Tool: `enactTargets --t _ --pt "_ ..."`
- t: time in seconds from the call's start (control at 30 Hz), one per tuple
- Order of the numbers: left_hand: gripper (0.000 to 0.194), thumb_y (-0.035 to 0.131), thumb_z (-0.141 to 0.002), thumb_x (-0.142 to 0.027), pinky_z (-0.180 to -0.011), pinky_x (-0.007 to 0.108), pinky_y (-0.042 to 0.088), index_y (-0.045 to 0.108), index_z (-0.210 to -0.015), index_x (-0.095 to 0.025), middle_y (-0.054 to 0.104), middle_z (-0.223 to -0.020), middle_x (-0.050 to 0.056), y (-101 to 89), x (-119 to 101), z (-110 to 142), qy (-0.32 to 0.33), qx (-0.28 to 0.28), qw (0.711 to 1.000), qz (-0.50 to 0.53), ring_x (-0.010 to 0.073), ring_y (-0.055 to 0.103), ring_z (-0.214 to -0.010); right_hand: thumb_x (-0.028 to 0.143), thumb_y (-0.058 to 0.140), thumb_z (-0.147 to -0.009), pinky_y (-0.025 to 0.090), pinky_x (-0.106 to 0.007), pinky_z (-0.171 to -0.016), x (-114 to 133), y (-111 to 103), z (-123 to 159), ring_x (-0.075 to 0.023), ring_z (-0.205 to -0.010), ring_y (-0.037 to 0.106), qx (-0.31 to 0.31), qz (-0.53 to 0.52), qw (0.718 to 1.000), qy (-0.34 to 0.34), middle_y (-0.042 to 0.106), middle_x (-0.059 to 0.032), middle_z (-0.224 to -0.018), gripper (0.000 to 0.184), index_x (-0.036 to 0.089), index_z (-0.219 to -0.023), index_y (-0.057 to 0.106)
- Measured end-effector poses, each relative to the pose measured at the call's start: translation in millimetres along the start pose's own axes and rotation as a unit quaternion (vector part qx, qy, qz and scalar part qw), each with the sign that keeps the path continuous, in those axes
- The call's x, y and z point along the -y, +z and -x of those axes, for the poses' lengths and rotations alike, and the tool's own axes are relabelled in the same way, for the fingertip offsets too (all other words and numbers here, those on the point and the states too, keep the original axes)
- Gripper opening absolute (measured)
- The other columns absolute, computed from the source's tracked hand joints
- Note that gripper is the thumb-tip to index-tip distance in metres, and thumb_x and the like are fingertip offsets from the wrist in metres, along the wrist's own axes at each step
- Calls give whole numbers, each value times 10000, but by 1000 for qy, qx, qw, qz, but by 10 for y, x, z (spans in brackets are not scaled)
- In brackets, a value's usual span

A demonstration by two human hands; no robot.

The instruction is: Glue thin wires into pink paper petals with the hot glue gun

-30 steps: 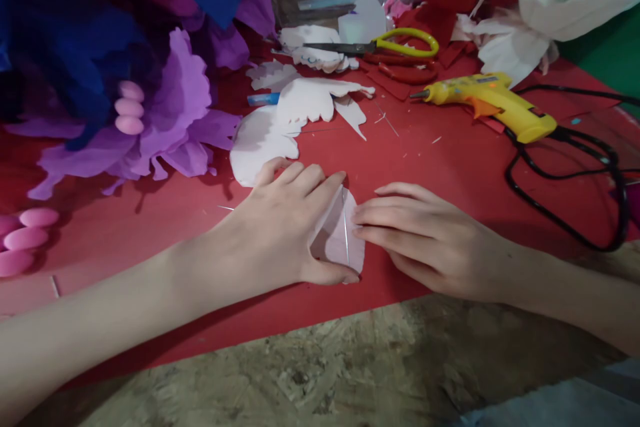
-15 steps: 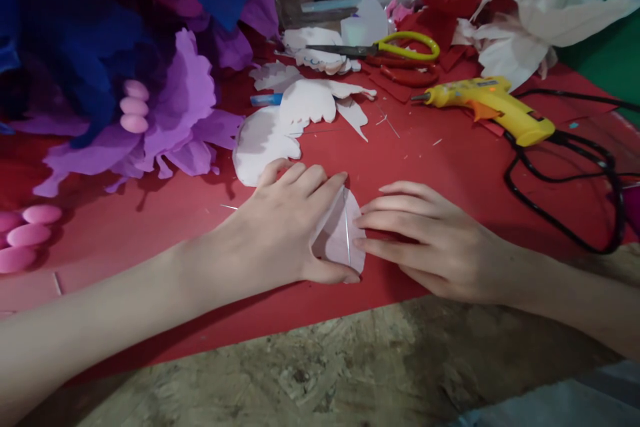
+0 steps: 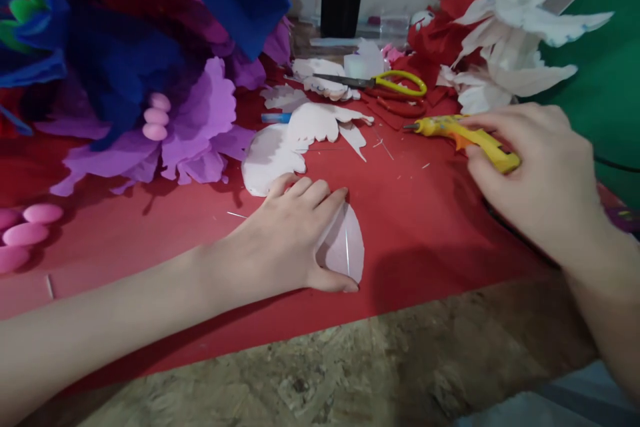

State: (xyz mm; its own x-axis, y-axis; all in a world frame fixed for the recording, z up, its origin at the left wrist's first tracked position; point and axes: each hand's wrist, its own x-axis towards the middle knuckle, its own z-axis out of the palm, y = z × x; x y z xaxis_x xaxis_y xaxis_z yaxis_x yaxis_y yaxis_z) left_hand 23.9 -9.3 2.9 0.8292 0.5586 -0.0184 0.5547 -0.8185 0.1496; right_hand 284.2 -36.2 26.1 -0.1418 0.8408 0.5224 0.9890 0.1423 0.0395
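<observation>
My left hand (image 3: 287, 240) lies flat on a small pale pink paper petal (image 3: 345, 247) on the red sheet (image 3: 420, 240), fingers spread and pressing it down. A thin glue line runs down the petal. My right hand (image 3: 535, 177) is lifted to the right, its fingers curled around the yellow glue gun (image 3: 463, 135), whose nozzle points left.
Cut pale pink petals (image 3: 280, 147) lie behind my left hand. Yellow-handled scissors (image 3: 385, 82) rest farther back. Purple and blue paper flowers (image 3: 175, 113) crowd the left; white and red ones (image 3: 500, 47) the back right. Pink oval pieces (image 3: 25, 233) sit far left. A bare board edge (image 3: 350, 367) runs in front.
My right hand left the petal and moved up and right onto the glue gun. The camera tilted up a little. My left hand stayed on the petal.
</observation>
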Motion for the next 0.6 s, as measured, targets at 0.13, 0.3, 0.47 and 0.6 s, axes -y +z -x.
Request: enactTargets --t 0.13,0.3,0.47,0.6 --pt "994 585 -615 -737 -1011 477 282 434 -1298 -32 569 -1033 145 -11 -13 5 2 -3 1000 -3 305 524 -987 169 531 -681 460 -475 -866 -411 165 -73 -285 -975 544 134 69 974 171 593 -170 -1049 413 112 -1088 573" --pt "1037 624 -613 -700 -989 485 312 342 -1358 -35 547 -1145 181 -35 -17 13 9 -21 1000 9 322 515 -1054 184 520 -704 439 -453 -877 -447 205 -88 -266 -952 531 140 62 970 188 597 -159 -1004 397 105 -1089 575" --pt "1000 648 -625 -666 -1009 532 285 321 -1384 -103 452 -1337 186 -39 -27 28 9 -9 999 33 364 457 -1165 189 509 -752 429 -445 -882 -399 145 -102 -274 -968 532 163 57 966 194 586 -216 -1028 408 22 -1122 556" --pt "996 632 -642 -669 -1032 538 255 298 -1399 -117 444 -1366 169 -42 -29 17 6 3 999 38 363 432 -1195 150 550 -696 456 -423 -773 -528 210 -41 -256 -846 564 179 40 967 175 606 -210 -940 419 14 -1093 561"
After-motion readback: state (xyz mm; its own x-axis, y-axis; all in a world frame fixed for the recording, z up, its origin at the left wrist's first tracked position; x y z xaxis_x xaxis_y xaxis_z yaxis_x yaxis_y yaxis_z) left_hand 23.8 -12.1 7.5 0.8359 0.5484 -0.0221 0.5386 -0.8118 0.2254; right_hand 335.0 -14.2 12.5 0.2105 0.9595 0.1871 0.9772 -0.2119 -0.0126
